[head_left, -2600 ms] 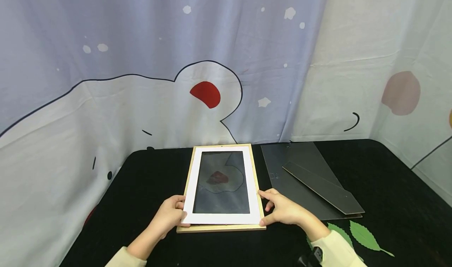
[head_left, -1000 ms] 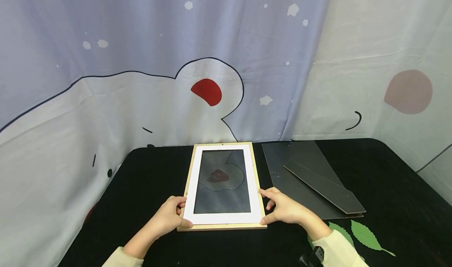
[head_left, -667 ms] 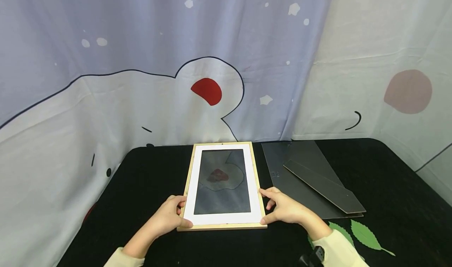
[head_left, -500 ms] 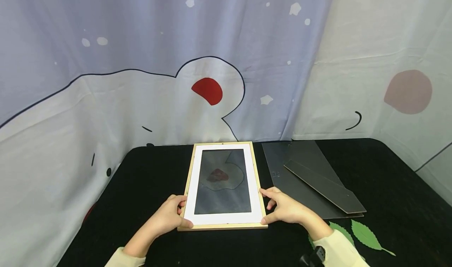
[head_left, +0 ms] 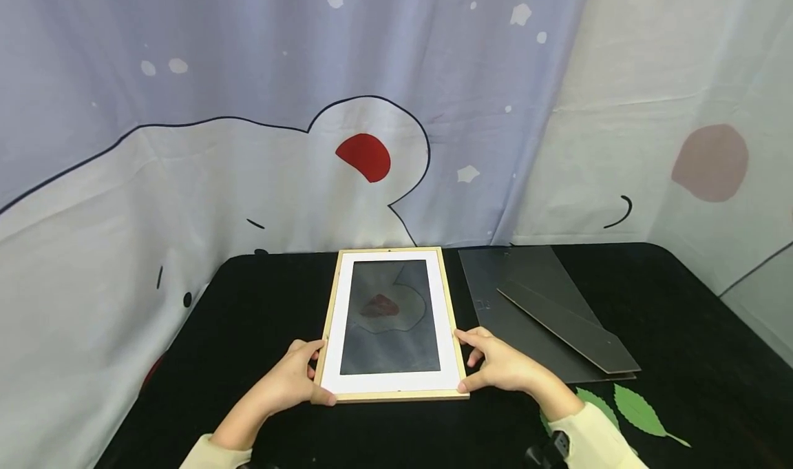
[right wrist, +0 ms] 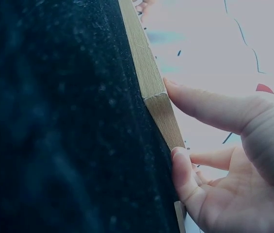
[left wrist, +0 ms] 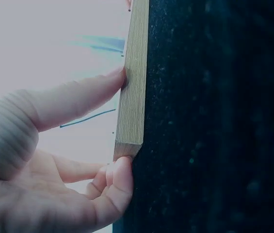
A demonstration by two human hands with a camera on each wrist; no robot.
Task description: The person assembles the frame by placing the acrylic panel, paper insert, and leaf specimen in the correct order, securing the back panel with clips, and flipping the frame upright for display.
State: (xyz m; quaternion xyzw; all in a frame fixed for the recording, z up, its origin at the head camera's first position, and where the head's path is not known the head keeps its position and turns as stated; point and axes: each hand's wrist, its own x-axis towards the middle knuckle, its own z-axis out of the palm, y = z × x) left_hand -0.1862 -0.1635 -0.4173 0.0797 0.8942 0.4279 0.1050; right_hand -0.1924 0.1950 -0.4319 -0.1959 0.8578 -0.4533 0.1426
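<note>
A picture frame [head_left: 387, 396] of pale wood lies on the black tabletop, a white mat [head_left: 390, 383] set inside its edges. The dark window in the middle mirrors the curtain. At the near left corner, my left hand [head_left: 288, 381] grips the frame, thumb on the front edge and fingers against the left side. My right hand [head_left: 498, 362] holds the near right corner between thumb and fingers. Close up, the wrist views show the wooden edge of the frame [left wrist: 133, 87] and its corner [right wrist: 163, 104] with thumb and fingers touching either side.
Right of the frame lies a large dark grey board [head_left: 526, 269], with a narrower board [head_left: 566, 328] slanted across it. Green leaves [head_left: 641, 410] lie near my right sleeve. A printed curtain [head_left: 266, 180] hangs behind the black table [head_left: 266, 304].
Earlier the mat's near edge sat raised and askew over the frame; now it lies flush within. My left thumb has moved from the mat onto the frame's corner. My right hand stays nearly still.
</note>
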